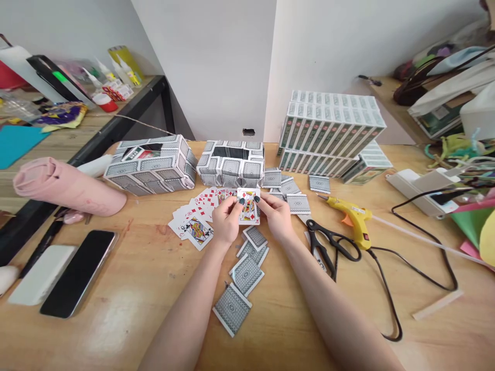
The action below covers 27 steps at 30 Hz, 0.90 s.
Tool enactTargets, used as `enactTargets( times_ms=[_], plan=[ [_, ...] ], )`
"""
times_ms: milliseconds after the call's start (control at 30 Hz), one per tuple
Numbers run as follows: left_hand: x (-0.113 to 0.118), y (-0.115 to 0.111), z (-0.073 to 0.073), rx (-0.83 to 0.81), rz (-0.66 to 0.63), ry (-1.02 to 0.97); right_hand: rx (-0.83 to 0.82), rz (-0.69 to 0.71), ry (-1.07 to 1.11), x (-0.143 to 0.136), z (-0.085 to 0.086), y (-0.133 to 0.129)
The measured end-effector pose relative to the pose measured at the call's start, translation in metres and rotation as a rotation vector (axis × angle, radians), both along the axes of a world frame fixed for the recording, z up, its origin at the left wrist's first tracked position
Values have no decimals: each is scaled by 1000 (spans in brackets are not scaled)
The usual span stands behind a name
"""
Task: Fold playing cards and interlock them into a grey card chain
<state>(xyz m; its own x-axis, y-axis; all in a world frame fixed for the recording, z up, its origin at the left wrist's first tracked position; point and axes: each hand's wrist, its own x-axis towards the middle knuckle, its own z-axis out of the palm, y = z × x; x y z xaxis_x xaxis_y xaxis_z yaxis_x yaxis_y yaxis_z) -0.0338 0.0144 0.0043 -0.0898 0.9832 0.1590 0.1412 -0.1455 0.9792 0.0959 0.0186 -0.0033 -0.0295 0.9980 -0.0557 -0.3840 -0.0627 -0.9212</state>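
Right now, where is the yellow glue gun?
In the head view, the yellow glue gun lies on the right side of the table, to the right of the person's right hand and next to the black scissors.

Extends left forearm [193, 299] and right forearm [325, 299] forward from the lower edge of the view, both bare and angled inward. Holds left grip [225, 221] and right grip [276, 215] side by side, near each other but apart. Pinches with both, pointing left thumb [236, 207] up and rightward, right thumb [263, 204] leftward. Shows dark thumbnails. Curls the fingers inward, partly hidden.
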Motion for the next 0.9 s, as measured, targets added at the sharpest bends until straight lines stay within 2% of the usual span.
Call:
enactTargets(
  times_ms=[200,400,600,900],
  plan=[
    [-2,5,-9,-47,-60,-121,-2,-2,-21,-1,-2,1],
    [-3,2,-12,-3,-7,-8,56,-66,-90,-3,-6,1],
    [0,0,-15,82,53,111,61,-53,-96,-3,-5,0],
    [-2,-1,-14,92,62,118,78,-48,-84,-5,-4,-1]
  ],
)
